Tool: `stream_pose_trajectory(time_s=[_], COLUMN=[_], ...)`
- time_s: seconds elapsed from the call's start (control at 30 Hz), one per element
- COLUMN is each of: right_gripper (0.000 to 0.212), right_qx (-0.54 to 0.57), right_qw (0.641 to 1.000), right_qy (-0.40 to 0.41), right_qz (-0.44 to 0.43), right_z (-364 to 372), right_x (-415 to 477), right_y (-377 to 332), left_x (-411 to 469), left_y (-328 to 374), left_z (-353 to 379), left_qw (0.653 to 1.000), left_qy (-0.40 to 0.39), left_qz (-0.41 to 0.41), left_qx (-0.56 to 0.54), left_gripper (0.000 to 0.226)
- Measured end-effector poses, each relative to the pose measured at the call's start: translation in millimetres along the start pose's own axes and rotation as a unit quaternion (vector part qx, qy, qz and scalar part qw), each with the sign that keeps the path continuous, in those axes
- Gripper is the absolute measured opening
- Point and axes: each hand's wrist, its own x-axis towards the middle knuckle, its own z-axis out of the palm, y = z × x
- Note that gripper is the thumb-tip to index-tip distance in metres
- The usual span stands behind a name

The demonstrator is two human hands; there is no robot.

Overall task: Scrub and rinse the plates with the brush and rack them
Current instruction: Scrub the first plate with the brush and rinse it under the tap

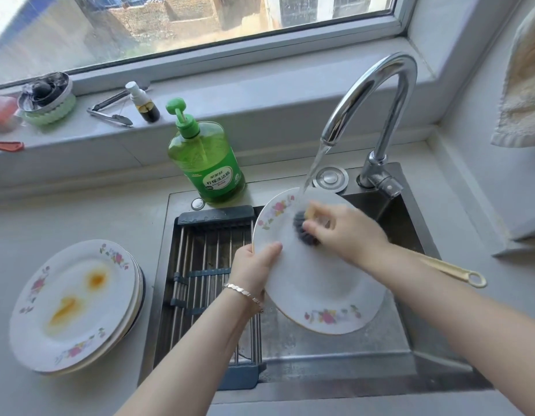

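A white plate with a flower rim (317,283) is held tilted over the sink (335,349) under running water from the tap (377,94). My left hand (255,265) grips its left edge, thumb on the face. My right hand (347,232) holds a brush near its head; the dark bristles (303,232) press on the plate's upper part, and the cream handle (452,270) sticks out to the right. A stack of dirty flowered plates (74,307) with orange stains lies on the counter at the left. A dish rack (206,274) spans the sink's left part.
A green dish soap bottle (204,157) stands behind the rack. On the window sill lie tongs (110,111), a small spray bottle (143,103) and a round holder with scrubbers (47,97). A towel (521,85) hangs at the right wall.
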Motion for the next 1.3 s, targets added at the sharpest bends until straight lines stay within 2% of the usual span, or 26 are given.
stream_pose_trajectory(time_s=[0.07, 0.1, 0.17, 0.23, 0.3, 0.4, 0.43, 0.53, 0.57, 0.63, 0.67, 0.77, 0.87, 0.93, 1.0, 1.07, 1.13, 1.2, 1.27, 1.3], right_gripper=[0.035, 0.033, 0.026, 0.037, 0.037, 0.016, 0.018, 0.043, 0.040, 0.016, 0.013, 0.040, 0.045, 0.032, 0.022, 0.044, 0.077, 0.094, 0.093, 0.083], right_qx=[0.016, 0.015, 0.024, 0.037, 0.034, 0.034, 0.033, 0.041, 0.051, 0.072, 0.066, -0.002, -0.041, -0.043, -0.063, -0.062, 0.016, 0.142, 0.281, 0.324], right_qw=[0.996, 0.996, 0.999, 0.995, 0.998, 0.998, 0.999, 0.995, 0.994, 0.996, 0.997, 0.993, 0.989, 0.991, 0.988, 0.979, 0.980, 0.961, 0.917, 0.903], right_qy=[0.044, 0.045, 0.024, -0.024, -0.007, 0.035, 0.021, -0.037, -0.038, 0.005, 0.029, 0.035, 0.011, -0.025, -0.105, -0.155, -0.106, -0.021, 0.023, 0.034], right_qz=[0.079, 0.075, -0.024, -0.093, -0.061, 0.026, 0.011, -0.082, -0.088, -0.054, -0.014, 0.112, 0.143, 0.120, 0.096, 0.115, 0.166, 0.235, 0.281, 0.279], right_z=[-10.7, -9.0, 4.7, 18.7, 11.8, 1.6, 4.2, 20.8, 20.5, 10.9, 5.0, -5.2, 0.0, 7.4, 15.2, 16.1, 8.2, -5.4, -16.6, -17.6], right_x=[16.9, 17.2, 9.1, -2.7, 10.6, 29.2, 26.4, 8.4, 6.9, 19.1, 27.2, 33.6, 12.5, -11.9, -33.4, -39.8, -28.6, -6.1, 13.7, 21.3], right_y=[10.6, 8.8, -7.5, -23.0, -20.3, -10.3, -13.6, -29.6, -28.9, -12.7, -0.2, 40.7, 65.3, 70.4, 68.8, 69.3, 73.5, 82.3, 86.7, 89.6], left_x=[1.1, 2.3, 3.4, 3.4, 3.2, 4.4, 5.1, 7.6, 8.7, 9.6, 9.0, 7.9, 11.5, 14.1, 16.4, 16.7, 15.9, 14.1, 12.7, 12.0], left_y=[-1.8, -3.0, -3.9, -4.2, -4.0, -4.9, -4.9, -1.8, -0.9, 0.8, 1.4, 2.7, 6.9, 11.9, 17.8, 23.6, 28.1, 31.3, 32.2, 32.4], left_z=[0.4, 1.5, 4.1, 3.9, 0.6, -2.8, -2.8, -2.8, -3.9, -6.9, -7.8, -7.0, -5.7, -4.2, -2.5, -1.1, -1.8, -2.2, -1.4, 0.1], left_qw=[1.000, 0.999, 0.999, 0.998, 0.998, 0.998, 0.997, 0.997, 0.997, 0.998, 0.998, 0.998, 0.997, 0.995, 0.994, 0.991, 0.989, 0.991, 0.991, 0.991], left_qy=[-0.005, -0.008, -0.009, -0.011, -0.019, -0.020, -0.013, -0.003, -0.004, -0.001, 0.003, 0.030, 0.066, 0.080, 0.089, 0.089, 0.081, 0.076, 0.074, 0.074], left_qz=[0.011, 0.010, 0.011, 0.008, 0.004, -0.001, 0.004, 0.017, 0.018, 0.009, 0.004, 0.006, 0.021, 0.030, 0.040, 0.055, 0.060, 0.052, 0.050, 0.051], left_qx=[0.021, 0.030, 0.046, 0.060, 0.057, 0.064, 0.071, 0.069, 0.070, 0.067, 0.064, 0.049, 0.037, 0.044, 0.058, 0.089, 0.105, 0.101, 0.101, 0.104], left_gripper=[0.010, 0.013, 0.013, 0.013, 0.011, 0.008, 0.009, 0.006, 0.009, 0.007, 0.005, 0.015, 0.016, 0.012, 0.012, 0.018, 0.018, 0.016, 0.017, 0.018])
